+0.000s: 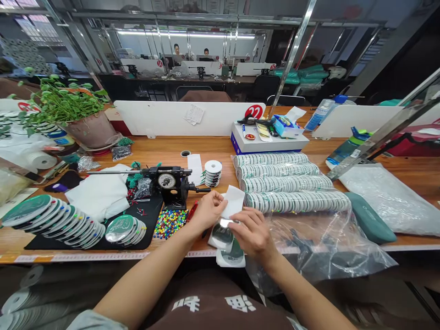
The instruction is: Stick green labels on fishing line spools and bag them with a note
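A small white paper sheet (235,200) stands up between my two hands. My left hand (208,210) pinches its left side, thumb and fingers together. My right hand (253,233) has its fingertips closed at the sheet's lower edge, where a shiny strip shows. Just below lie green-and-white labels (231,257), partly covered by my right hand and the sheet. Left of my hands is a black hand-cranked winding machine (168,183) with a dial. Colourful small beads (169,223) lie in a pile in front of it. A red tool (192,211) rests beside my left wrist.
Rows of white spools (295,201) in clear plastic fill the right side. Stacked spools (65,222) lean on a black mat at left. A short spool stack (213,172) stands behind my hands. A potted plant (89,128) and a white box (271,142) stand farther back.
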A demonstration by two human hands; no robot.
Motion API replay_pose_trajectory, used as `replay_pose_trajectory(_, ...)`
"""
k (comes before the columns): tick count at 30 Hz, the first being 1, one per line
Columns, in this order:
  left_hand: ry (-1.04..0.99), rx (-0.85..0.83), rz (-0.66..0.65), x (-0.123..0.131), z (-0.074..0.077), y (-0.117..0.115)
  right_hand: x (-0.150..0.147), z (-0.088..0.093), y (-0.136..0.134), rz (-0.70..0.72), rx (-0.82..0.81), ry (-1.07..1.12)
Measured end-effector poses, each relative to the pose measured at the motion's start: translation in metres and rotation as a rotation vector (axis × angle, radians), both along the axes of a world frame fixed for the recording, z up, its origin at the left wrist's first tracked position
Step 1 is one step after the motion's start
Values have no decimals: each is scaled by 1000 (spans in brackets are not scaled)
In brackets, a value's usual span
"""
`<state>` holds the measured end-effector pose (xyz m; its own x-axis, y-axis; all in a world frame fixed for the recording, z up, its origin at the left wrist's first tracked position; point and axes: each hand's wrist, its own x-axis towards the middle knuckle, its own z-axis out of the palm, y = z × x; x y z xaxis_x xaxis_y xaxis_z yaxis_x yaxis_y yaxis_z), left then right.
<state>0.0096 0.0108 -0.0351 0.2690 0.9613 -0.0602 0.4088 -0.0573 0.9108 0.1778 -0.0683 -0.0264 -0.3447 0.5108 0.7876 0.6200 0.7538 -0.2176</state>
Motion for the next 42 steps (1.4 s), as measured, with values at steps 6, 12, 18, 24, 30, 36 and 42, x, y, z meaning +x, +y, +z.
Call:
replay_pose_trajectory(6,364,340,25,8,24,5,13,15,-13,49,-318,544)
replay_pose_trajectory(12,980,678,139,11,80,38,30,-2,8,-189,-565,756)
replay_pose_trajectory(18,1223,503,86,22,94,68,27,7,14,-145,-608,751)
replay_pose_trajectory(24,1133,500,93,21,110,69,28,18,27,-127,-661,827)
replay_pose_trajectory(30,455,631,-130,2,111,17,25,44,51,108,-827,1132)
replay_pose_trajectory(36,-167,196,-204,-22,67,-19,0,48,47,180,-890,966)
replay_pose_trajectory(42,-404,-56,-186,-32,53,-32,-15,45,36,84,-738,776)
